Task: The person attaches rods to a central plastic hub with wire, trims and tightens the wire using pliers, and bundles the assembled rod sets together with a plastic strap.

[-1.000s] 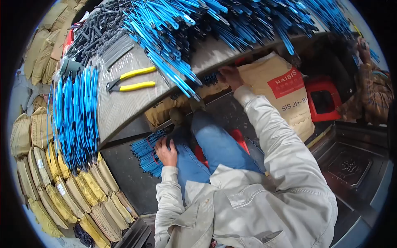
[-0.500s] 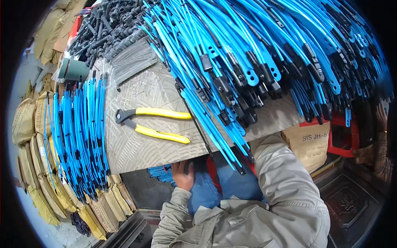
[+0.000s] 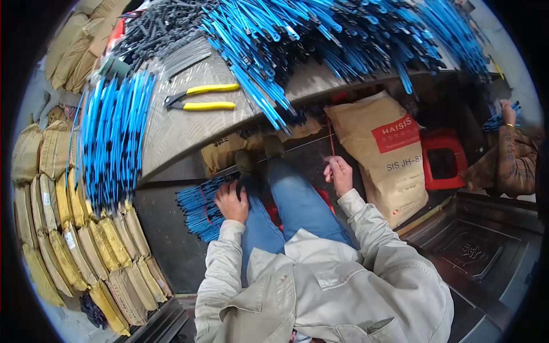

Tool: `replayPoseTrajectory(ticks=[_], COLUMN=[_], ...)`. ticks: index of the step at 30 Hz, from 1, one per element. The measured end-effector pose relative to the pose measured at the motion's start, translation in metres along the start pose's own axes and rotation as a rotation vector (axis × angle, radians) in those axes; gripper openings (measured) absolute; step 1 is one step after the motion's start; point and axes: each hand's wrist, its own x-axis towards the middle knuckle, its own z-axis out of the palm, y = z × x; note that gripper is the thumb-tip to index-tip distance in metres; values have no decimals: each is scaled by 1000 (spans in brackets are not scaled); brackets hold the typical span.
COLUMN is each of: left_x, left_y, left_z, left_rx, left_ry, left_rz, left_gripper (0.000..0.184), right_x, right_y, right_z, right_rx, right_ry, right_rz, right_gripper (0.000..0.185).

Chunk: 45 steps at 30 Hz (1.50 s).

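Note:
My left hand lies with its fingers spread at the edge of a bundle of thin blue and black strips, beside my left knee. A red string runs across that bundle. My right hand is closed in a pinch beyond my right knee. From its fingertips a thin red string runs up in front of a paper sack. Yellow-handled pliers lie on the table, away from both hands.
A big heap of blue and black strips covers the table's far side, near dark plastic parts. More strips stand at the left above stacked tan packets. A red stool and another person's arm are at the right.
The view has tilted down and back from the table. My right hand, hidden under the table edge before, now shows with the red string. The left hand and bundle now show more fully.

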Motion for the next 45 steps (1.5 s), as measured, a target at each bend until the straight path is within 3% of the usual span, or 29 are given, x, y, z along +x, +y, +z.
replayPoseTrajectory(ticks=[3, 6, 7, 9, 10, 11, 12, 13, 16, 18, 19, 22, 24, 26, 29, 33, 36, 38, 39, 41, 42, 44, 45], left_x=[1, 3, 2, -7, -13, -18, -25, -33, -60, -80, -85, -111, -129, -142, -142, -113, -74, -45, -32, -7, 3, 20, 26], left_y=[21, 92, 115, 143, 151, 156, 157, 154, 136, 123, 115, 90, 66, 41, 6, -43, -84, -112, -126, -153, -165, -185, -193], left_z=[-11, -37, -48, -64, -69, -77, -87, -99, -150, -189, -202, -232, -241, -244, -246, -241, -236, -231, -228, -222, -220, -221, -221], left_rx=[-66, -428, -532, -634, -725, -813, -808, -872, -967, -1308, -1284, -1949, -2083, -2372, -2355, -2266, -2141, -1964, -1967, -1828, -1756, -1756, -1754], left_ry=[73, -10, -53, -82, -70, -59, -44, -24, 43, -124, -68, -159, 21, 264, 451, 620, 725, 829, 842, 908, 938, 987, 1026], left_rz=[205, 391, 510, 630, 769, 906, 901, 852, 727, 383, 356, -154, -206, -260, -204, -198, -210, -227, -224, -235, -243, -276, -308], left_gripper=[40, 48, 48, 48, 45, 43, 43, 38, 31, 29, 29, 38, 39, 39, 38, 38, 38, 37, 37, 36, 36, 36, 35], right_x=[-34, -76, -96, -145, -163, -180, -188, -186, -165, -158, -154, -154, -161, -173, -189, -188, -168, -154, -146, -126, -113, -86, -75], right_y=[-23, -39, -47, -93, -122, -153, -168, -169, -157, -145, -139, -142, -155, -168, -186, -214, -241, -260, -268, -283, -289, -298, -297], right_z=[-2, 2, 3, 14, 16, 19, 21, 17, 9, 37, 59, 125, 161, 189, 228, 292, 350, 394, 418, 467, 492, 539, 558], right_rx=[-265, -1009, -1014, -1058, -1065, -870, -664, -672, -138, -89, -36, 154, 479, 501, 551, 446, 344, 53, 45, -262, -265, -539, -540], right_ry=[-94, -375, -382, -756, -761, -941, -1097, -1115, -869, -853, -809, -870, -904, -1056, -1306, -1292, -1243, -1215, -1225, -1106, -1116, -1126, -1138], right_rz=[-87, -907, -922, -903, -914, -619, -316, -321, -200, -150, -97, -60, -133, -137, -156, -243, -425, -645, -647, -1174, -1174, -1458, -1454], right_gripper=[19, 21, 21, 24, 24, 28, 31, 31, 38, 39, 41, 42, 41, 40, 38, 35, 32, 32, 32, 30, 30, 27, 27])
